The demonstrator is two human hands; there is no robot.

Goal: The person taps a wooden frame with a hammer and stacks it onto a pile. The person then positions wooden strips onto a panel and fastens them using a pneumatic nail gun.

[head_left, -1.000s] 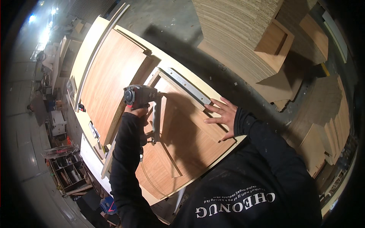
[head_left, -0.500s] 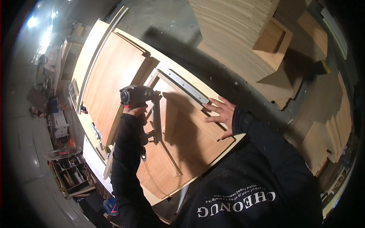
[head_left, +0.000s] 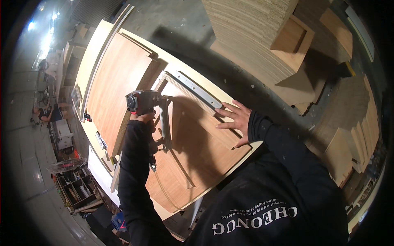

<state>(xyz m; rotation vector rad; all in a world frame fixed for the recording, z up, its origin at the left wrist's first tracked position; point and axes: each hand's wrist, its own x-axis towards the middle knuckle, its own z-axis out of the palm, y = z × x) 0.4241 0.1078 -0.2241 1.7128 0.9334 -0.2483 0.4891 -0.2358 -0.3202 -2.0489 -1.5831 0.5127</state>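
My left hand (head_left: 144,119) is wrapped round the handle of a pneumatic nail gun (head_left: 144,101), dark grey with a red part. The gun's long magazine (head_left: 164,127) stands over a wood-faced panel (head_left: 201,160), and a thin air hose (head_left: 161,184) runs from its lower end. Whether the nose touches the wood is hard to tell. My right hand (head_left: 237,119) has its fingers spread on the panel's far right edge strip. Beside those fingertips lies a straight metal strip (head_left: 195,88) with holes. A narrow wooden strip (head_left: 182,168) lies across the panel.
Another wood-faced panel (head_left: 119,71) lies on the pale worktable (head_left: 96,45), to the left. Tall stacked boards (head_left: 250,33) stand beyond the table, with more boards (head_left: 349,135) at right. A divided tool box (head_left: 78,186) sits at lower left. Another person (head_left: 50,113) is far left.
The view has shifted slightly, so the table and both hands sit a little further left. My grip on the nail gun and my spread right hand look the same.
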